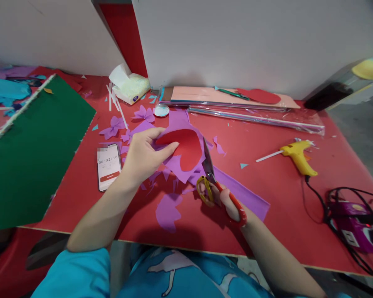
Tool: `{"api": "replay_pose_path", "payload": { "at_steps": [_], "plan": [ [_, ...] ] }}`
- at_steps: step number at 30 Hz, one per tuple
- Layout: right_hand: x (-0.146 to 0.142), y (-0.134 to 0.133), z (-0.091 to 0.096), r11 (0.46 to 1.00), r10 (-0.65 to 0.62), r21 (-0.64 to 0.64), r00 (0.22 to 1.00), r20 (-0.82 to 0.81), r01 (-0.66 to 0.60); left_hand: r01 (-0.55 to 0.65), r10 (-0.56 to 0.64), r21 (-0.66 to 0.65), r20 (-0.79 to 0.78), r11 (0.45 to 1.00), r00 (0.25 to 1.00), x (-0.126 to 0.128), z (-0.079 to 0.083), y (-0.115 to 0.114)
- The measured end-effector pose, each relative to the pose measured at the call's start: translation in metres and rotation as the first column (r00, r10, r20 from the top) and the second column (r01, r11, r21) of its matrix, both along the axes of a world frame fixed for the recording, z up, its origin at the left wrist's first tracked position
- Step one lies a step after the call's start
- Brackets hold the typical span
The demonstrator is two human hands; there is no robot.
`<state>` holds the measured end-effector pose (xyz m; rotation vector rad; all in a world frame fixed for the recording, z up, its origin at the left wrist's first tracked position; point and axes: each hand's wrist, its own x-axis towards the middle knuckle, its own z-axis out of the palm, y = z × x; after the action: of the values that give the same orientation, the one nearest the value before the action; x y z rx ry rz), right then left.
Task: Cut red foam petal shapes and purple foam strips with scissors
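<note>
My left hand (143, 157) pinches a red heart-shaped cutout (189, 150) together with a purple sheet (185, 175) under it, thumb on top. The heart lies on its side, and purple shows around its edge. In my right hand (229, 202) is a pair of scissors (209, 162) with one yellow and one red handle loop. Its blades point away from me, close by the right edge of the purple sheet; whether they touch it I cannot tell. Below lie a long purple strip (239, 188) and a loose purple petal-like piece (168, 212).
Purple flowers (113, 127), a phone (108, 167) and a green board (40, 153) are on the left. Behind stand a tissue pack (132, 87) and plastic-wrapped sheets (205, 96). To the right lie a yellow glue gun (300, 156) and a purple device (351, 225) with black cables.
</note>
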<state>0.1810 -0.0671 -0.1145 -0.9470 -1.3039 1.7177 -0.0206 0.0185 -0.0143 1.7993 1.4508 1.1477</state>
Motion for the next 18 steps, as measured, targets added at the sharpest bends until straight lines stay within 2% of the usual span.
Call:
{"api": "replay_pose_path", "payload": {
  "at_steps": [9, 18],
  "plan": [
    [0.0, 0.002, -0.002, 0.999, 0.037, -0.016, 0.999, -0.012, -0.037, 0.019, -0.012, 0.052, -0.125, 0.998, 0.992, 0.001, 0.002, -0.003],
    [-0.001, 0.002, 0.012, 0.999, 0.024, 0.031, 0.999, 0.044, -0.026, 0.083, -0.065, 0.078, -0.21, 0.994, 0.976, 0.001, 0.003, -0.008]
  ]
}}
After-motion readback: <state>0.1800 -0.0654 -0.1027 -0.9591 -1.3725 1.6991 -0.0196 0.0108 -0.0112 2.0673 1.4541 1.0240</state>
